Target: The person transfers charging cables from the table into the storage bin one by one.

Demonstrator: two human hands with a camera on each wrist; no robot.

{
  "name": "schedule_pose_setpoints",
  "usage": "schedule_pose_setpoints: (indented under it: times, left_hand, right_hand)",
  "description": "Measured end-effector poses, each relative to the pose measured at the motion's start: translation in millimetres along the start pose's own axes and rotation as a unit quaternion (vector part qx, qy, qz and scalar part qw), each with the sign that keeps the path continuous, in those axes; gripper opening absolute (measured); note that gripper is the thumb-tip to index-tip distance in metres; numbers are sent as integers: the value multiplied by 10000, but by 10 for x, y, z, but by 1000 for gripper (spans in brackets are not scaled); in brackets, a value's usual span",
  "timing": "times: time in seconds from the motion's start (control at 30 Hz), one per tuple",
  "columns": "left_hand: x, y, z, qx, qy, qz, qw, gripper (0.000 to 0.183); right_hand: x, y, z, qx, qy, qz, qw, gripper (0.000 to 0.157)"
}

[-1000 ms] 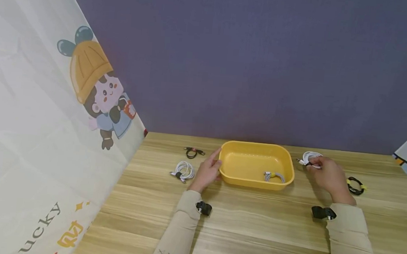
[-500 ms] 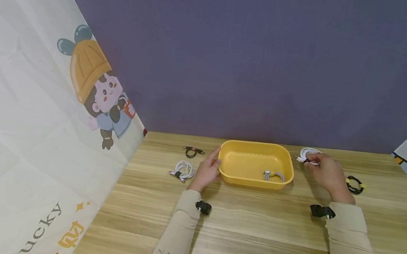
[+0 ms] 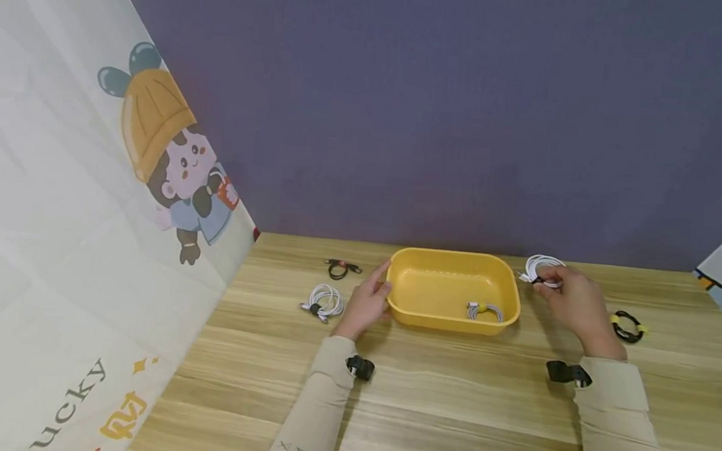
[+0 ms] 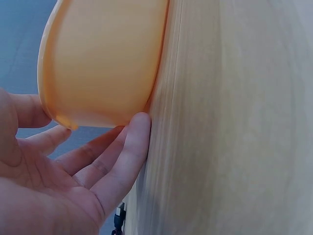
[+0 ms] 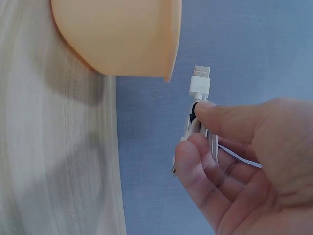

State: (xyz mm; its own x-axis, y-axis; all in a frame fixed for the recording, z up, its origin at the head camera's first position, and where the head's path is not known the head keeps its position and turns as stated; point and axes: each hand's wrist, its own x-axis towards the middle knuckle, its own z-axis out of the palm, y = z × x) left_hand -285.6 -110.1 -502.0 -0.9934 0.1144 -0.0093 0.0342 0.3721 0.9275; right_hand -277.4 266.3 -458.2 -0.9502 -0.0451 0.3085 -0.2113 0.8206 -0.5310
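The white cable (image 3: 540, 267) is wound into several loose loops, bound by a black tie (image 5: 193, 113). Its USB plug (image 5: 199, 83), a flat metal end in a white housing, points clear of the bundle. The cable is held off the surface (image 3: 448, 405), near the far edge and just beside the right end of the yellow tray (image 3: 433, 288). The right hand (image 3: 576, 305) pinches it at the tie, thumb against curled fingers.

The left hand (image 3: 363, 308) is spread, its fingers (image 4: 132, 152) fairly straight and touching the tray's left end, the thumb at the rim; they are not closed round it. The tray is shallow, smooth and round-cornered, standing close to the surface's far edge. In its near right corner lies a grey cable (image 3: 485, 309) with a yellow tie.

The surface has pale wood grain in streaks. Toward its far left corner lie a small black cable (image 3: 340, 264) with a red tie and, nearer, a white coil (image 3: 316, 309) with a black tie. Toward the right edge is a black coil (image 3: 627, 337) with two yellow ties. A plain blue-purple panel (image 3: 441, 118) rises behind the far edge; along the left edge hangs a white sheet (image 3: 30, 175) printed with a cartoon figure (image 3: 180, 159).
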Motion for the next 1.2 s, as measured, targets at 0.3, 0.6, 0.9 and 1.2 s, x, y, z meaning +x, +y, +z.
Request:
schedule_pose_setpoints:
  times: [0.3,0.6,0.9,1.2]
  left_hand:
    - [6,-10,-26,14,-18,9,10000,52]
    - [0,-12,-40,-1,-5,-26,10000,52]
    - [-2,-9,-60,-65,-36,3,10000,52]
    - [-14,-10,-74,43,-2,17,10000,52]
  right_hand:
    - [9,-80,-7,31,4,-93,10000,27]
    - [9,-182,34,119,164,-304,9993,25]
    - [7,-266,68,117,209,-470,9986,23]
    - [12,-329,126,89,249,-655,9975,20]
